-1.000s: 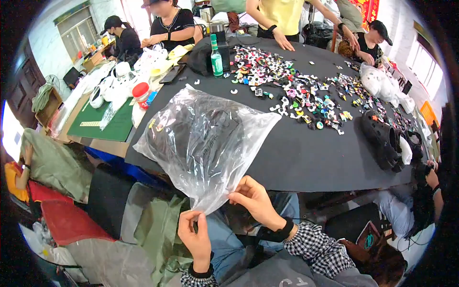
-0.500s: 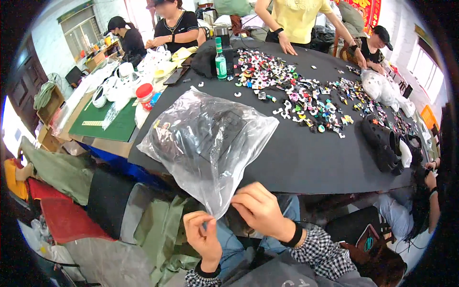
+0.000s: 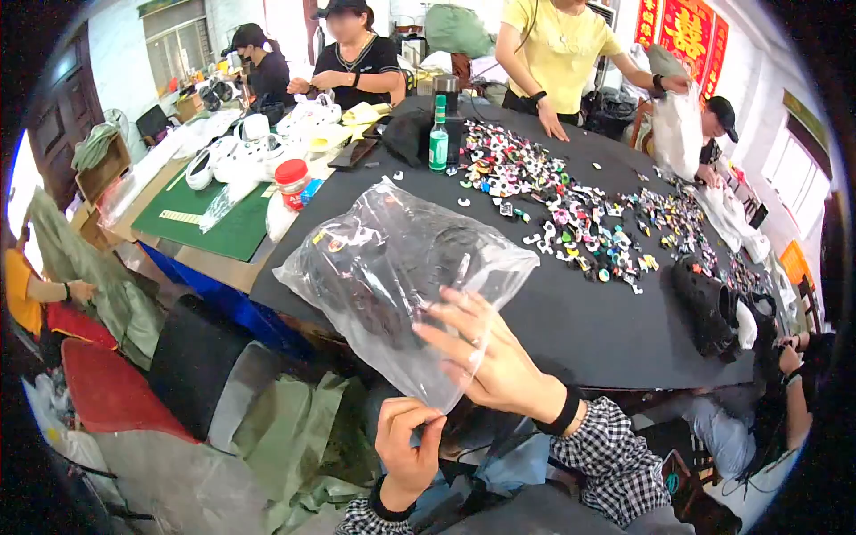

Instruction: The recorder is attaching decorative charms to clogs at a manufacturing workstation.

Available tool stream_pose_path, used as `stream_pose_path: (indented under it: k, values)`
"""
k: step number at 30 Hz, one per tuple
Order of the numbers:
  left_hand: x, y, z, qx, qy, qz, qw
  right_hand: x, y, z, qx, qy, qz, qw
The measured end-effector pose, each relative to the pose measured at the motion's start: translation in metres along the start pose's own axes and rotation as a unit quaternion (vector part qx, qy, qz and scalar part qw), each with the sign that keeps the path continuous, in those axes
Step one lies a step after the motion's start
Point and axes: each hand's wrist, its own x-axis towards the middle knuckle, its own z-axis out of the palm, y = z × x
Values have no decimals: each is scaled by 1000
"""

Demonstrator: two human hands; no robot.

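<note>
A clear plastic bag (image 3: 330, 299) lies on the dark table near its front edge, with dark shoe-like shapes and a few small bright pieces inside. Its near corner hangs over the edge toward me. My left hand (image 3: 407, 450) pinches that corner between thumb and fingers. Over the near side of the bag, my right hand (image 3: 490, 361) has its fingers stretched out and spread, apparently lying against the plastic. Whether it presses on what is inside, I cannot tell.
Small colourful shoe charms (image 3: 562, 201) are heaped across the dark table (image 3: 571, 330). A green bottle (image 3: 438, 143) stands beyond the bag, a red-lidded jar (image 3: 292, 178) at left. Black clogs (image 3: 704, 308) sit at right. White clogs (image 3: 254, 152) rest near a green mat (image 3: 196, 214). Several people work around.
My right hand has let go of the bag's near corner and opened out over the plastic. The left hand keeps its pinch. Across the table, a person has lifted a whitish bag.
</note>
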Motion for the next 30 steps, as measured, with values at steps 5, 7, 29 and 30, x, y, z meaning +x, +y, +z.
stream_pose_path:
  k: [5, 7, 29, 30]
  values:
    - [-3, 2, 2, -14, -3, -12, 1000, 31, 30, 0, -104, -10, 48, 993]
    - [-1, 1, 2, -24, 6, -17, 1000, 36, 33, -4, -140, -60, 55, 987]
    - [-3, -13, -27, 55, -34, -34, 997, 27, 57, -30, -93, -204, -20, 974]
    - [-6, -21, -35, 33, 4, -80, 996, 17, 51, -49, -94, -214, -33, 972]
